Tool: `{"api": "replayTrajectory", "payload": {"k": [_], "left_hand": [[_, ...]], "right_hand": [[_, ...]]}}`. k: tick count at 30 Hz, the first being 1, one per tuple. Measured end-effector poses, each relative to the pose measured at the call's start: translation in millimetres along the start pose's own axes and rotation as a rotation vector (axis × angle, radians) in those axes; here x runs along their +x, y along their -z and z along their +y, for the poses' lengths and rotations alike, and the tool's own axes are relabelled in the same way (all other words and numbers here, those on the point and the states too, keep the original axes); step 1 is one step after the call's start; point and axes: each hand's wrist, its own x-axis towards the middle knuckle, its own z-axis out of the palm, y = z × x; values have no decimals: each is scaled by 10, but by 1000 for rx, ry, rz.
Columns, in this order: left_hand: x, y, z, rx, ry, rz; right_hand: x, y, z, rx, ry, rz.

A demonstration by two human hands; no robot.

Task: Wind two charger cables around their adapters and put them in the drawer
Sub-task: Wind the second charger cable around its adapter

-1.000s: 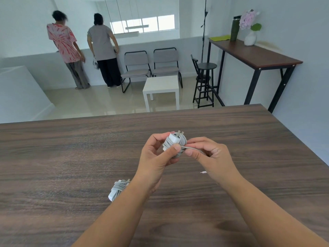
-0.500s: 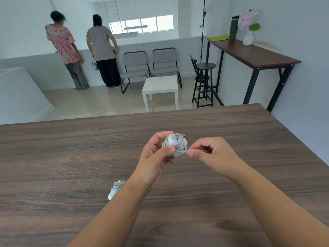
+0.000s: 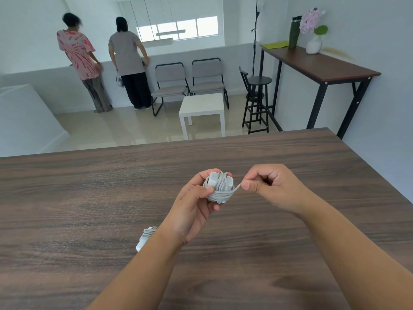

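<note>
My left hand (image 3: 194,209) grips a white charger adapter (image 3: 220,183) above the dark wooden table (image 3: 67,209); grey cable is wound around it in several turns. Just to its right, my right hand (image 3: 271,186) pinches the short free end of that cable (image 3: 237,187) between thumb and forefinger, pulled taut. A second white adapter with cable wound around it (image 3: 146,238) lies on the table, partly hidden behind my left forearm. No drawer is in view.
Beyond the table's far edge are a white side table (image 3: 202,108), two grey chairs (image 3: 190,81), a black stool (image 3: 257,101) and a tall desk (image 3: 317,63) at the right wall. Two people (image 3: 102,59) stand far off with their backs turned.
My right hand has drawn the cable end around the adapter and out to the right. My left hand has turned the adapter slightly. The wound adapter on the table has not moved.
</note>
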Motion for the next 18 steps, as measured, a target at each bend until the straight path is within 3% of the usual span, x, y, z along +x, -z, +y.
{"api": "replayTrajectory", "payload": {"k": [9, 18], "left_hand": [[11, 55, 33, -18, 17, -146], [-14, 104, -52, -62, 36, -105]], "right_hand": [[43, 2, -59, -7, -67, -41], [39, -69, -63, -126, -119, -27]]}}
